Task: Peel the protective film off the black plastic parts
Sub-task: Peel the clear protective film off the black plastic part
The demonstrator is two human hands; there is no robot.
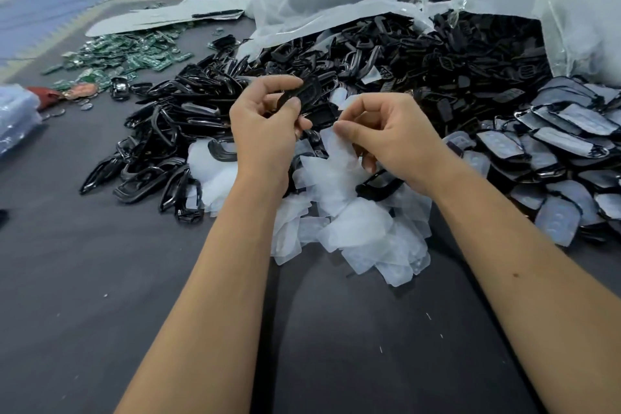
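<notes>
The left hand (265, 131) gripped the curved black plastic part (302, 94), its long axis slanting up-right, while the right hand (386, 134) pinched the translucent white film (339, 144) just beside it.

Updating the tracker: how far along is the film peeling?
Done: a heap of loose films lies under the hands, and bare glossy parts are piled on the left. In hand: the left hand grips a black part while the right hand pinches a film beside it. Left: a stack of filmed parts on the right. Whether the big pile by the bags needs peeling is unclear.
</notes>
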